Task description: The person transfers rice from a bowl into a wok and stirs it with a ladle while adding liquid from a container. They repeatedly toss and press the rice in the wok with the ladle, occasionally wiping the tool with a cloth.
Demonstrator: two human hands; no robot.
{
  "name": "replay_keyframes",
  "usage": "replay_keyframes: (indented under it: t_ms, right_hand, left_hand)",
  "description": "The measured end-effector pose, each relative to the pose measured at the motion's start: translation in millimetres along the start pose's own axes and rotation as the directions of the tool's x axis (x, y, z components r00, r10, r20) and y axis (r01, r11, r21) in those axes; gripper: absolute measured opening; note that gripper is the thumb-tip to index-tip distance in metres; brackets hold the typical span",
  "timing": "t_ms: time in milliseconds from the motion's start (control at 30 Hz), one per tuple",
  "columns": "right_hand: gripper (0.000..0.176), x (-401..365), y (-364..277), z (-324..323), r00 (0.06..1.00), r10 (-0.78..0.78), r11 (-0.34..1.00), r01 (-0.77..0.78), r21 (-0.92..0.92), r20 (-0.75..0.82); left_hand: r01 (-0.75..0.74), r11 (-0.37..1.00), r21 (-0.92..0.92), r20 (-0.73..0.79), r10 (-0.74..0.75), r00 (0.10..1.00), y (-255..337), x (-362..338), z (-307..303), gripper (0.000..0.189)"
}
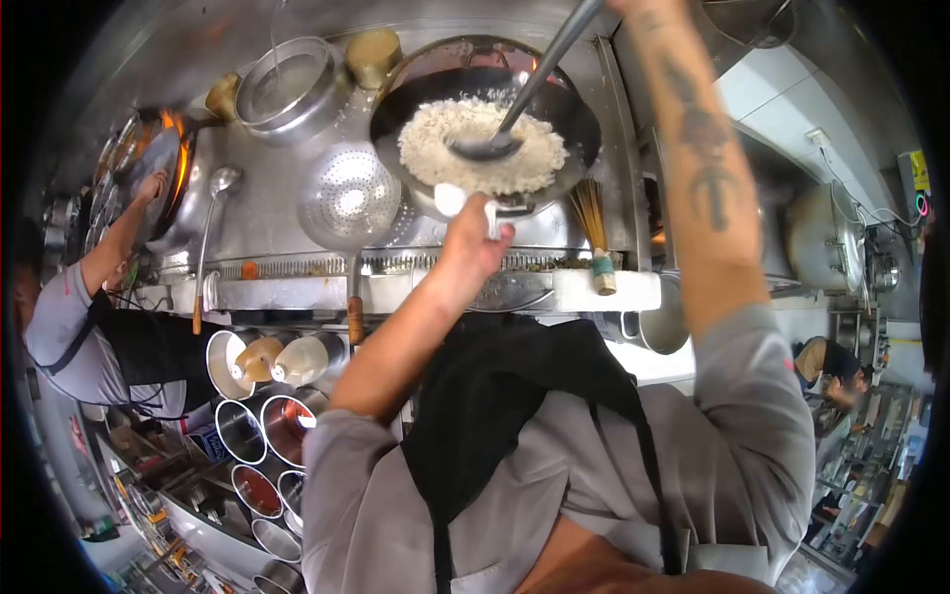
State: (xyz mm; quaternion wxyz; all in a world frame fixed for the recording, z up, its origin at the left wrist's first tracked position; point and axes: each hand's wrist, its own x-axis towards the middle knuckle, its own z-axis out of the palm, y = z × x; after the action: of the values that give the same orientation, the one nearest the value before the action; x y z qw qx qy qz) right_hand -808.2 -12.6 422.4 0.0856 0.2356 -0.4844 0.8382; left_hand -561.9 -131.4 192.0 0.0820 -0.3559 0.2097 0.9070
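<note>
grey shirt [515, 505] and black apron [495, 386] fill the near foreground, facing a steel range [267, 188]. loose white rice [426, 134] lies in a broad heap in the bottom of a dark wok [581, 124], whose curved walls keep the grains gathered inward. a long-handled metal ladle [545, 69] slants down into it, its bowl among the grains; the length of the shaft presumably keeps the holder clear of the heat. the right hand [623, 5] is by the upper end of that shaft, but the edge of the view cuts off its fingers, so i cannot tell how they grip. the left hand [475, 243], well apart from it, is closed on a white cloth [450, 200] at the wok's near rim, probably to shield the skin from hot metal. just right of the wok, a bamboo brush [592, 223] has its bound end on the near ledge [633, 290], within easy reach. to the left, a perforated strainer [349, 193] lies with its wooden handle pointing near, likely for quick picking up; farther left, a second ladle [207, 247] is turned the same way. beyond the strainer, a sieve [282, 91] sits on a metal pot [297, 127], perhaps to drain. at the far left, a co-worker's hand [152, 186] is at another wok [158, 158] beside flames [184, 163].
</note>
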Motion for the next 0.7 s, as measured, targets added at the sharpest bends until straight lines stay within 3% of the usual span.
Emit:
replay_keyframes:
  t_ms: [33,67,100,133,167,233,267,333,367,500,567,667,700]
  right_hand:
    - [0.017,-25.9,28.2,7.8,0.980,-0.166,0.923,0.114,-0.368,-0.112]
    - [0.016,-52.6,34.9,23.0,0.937,-0.005,0.911,-0.140,-0.388,-0.349]
    - [0.016,-61.7,33.3,21.0,0.954,-0.062,0.952,-0.031,-0.304,-0.293]
    - [0.016,-64.9,31.4,22.8,0.967,-0.117,0.977,0.071,-0.200,-0.228]
    - [0.016,-80.1,23.1,27.1,0.976,-0.073,0.984,0.037,-0.173,-0.205]
    - [0.017,-81.8,-15.1,40.9,0.992,-0.059,0.990,0.044,-0.131,-0.115]
    - [0.017,-88.7,-30.1,47.8,0.990,-0.093,0.985,0.076,-0.153,-0.109]
    - [0.018,-92.3,-65.2,65.1,0.983,-0.165,0.970,0.146,-0.196,-0.085]
    - [0.017,-91.4,-82.4,71.6,0.981,-0.177,0.966,0.159,-0.205,-0.074]
    - [0.015,-71.5,-127.3,72.4,0.975,-0.197,0.977,0.205,-0.065,0.102]
    - [0.016,-65.7,-113.2,51.4,0.961,-0.228,0.966,0.243,-0.085,0.155]
    - [0.017,-95.9,45.4,26.5,1.000,0.004,0.975,-0.008,-0.221,-0.021]
    - [0.016,-81.1,62.9,24.7,0.996,0.057,0.953,-0.073,-0.293,-0.063]
  left_hand:
    - [-0.323,0.909,0.263,0.152,0.291,0.945,-16.6,25.0,-26.7,0.008]
    - [-0.319,0.902,0.291,0.177,0.277,0.944,-33.8,45.0,-59.0,0.010]
    - [-0.316,0.894,0.318,0.202,0.262,0.944,-51.2,64.3,-91.6,0.011]
    - [-0.002,0.992,0.125,0.077,-0.008,0.997,-54.8,69.7,-116.4,0.014]
    - [0.031,0.989,0.145,0.040,-0.038,0.998,-67.3,39.3,-137.4,0.015]
    - [0.001,0.978,0.209,0.081,-0.019,0.997,-60.4,16.5,-123.2,0.015]
    - [0.002,0.986,0.169,-0.002,-0.002,1.000,-41.6,5.2,-87.8,0.011]
    - [-0.106,0.989,0.106,-0.001,0.106,0.994,-2.1,31.6,-47.7,0.011]
    - [-0.024,0.987,0.156,0.143,0.001,0.990,12.8,85.9,-67.9,0.009]
    - [0.019,0.993,0.115,0.137,-0.035,0.990,9.5,133.2,-58.2,0.009]
    - [-0.005,0.993,0.117,0.114,-0.008,0.993,1.2,126.8,-50.3,0.011]
    - [-0.042,0.990,0.133,-0.009,0.044,0.999,-0.4,114.6,-38.8,0.011]
    - [-0.034,0.996,0.081,-0.016,0.035,0.999,-1.6,119.0,-39.1,0.013]
